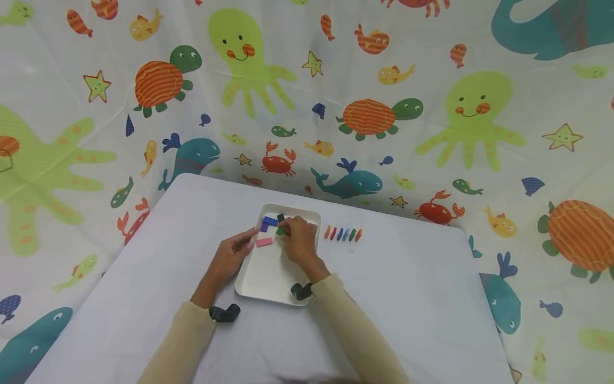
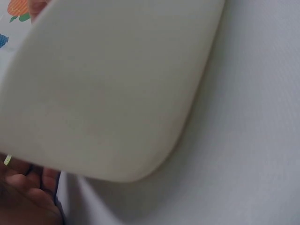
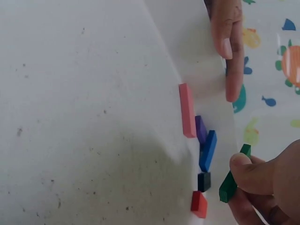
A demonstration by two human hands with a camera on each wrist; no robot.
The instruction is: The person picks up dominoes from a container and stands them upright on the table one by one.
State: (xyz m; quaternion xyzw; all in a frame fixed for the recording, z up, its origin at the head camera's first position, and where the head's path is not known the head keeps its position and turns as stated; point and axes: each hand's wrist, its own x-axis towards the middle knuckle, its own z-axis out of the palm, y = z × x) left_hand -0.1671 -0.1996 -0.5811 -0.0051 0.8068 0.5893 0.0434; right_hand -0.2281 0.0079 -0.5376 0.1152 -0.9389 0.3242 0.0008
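Between thumb and fingertips, my right hand (image 1: 299,239) pinches a small green block (image 3: 229,180) over the far end of a white tray (image 1: 268,290). My left hand (image 1: 229,258) holds the tray's left edge. Its thumb and a finger lie along the rim in the right wrist view; other fingers curl below the edge in the left wrist view. In the tray lie a pink block (image 3: 187,111), a purple block (image 3: 201,128), a blue block (image 3: 208,151), a dark block (image 3: 204,182) and a red block (image 3: 198,204), which the right hand hides in the head view.
Just right of the tray, several small coloured sticks (image 1: 342,234) lie in a row on the white table (image 1: 408,298). A curtain (image 1: 307,96) printed with sea animals hangs behind the table's far edge.
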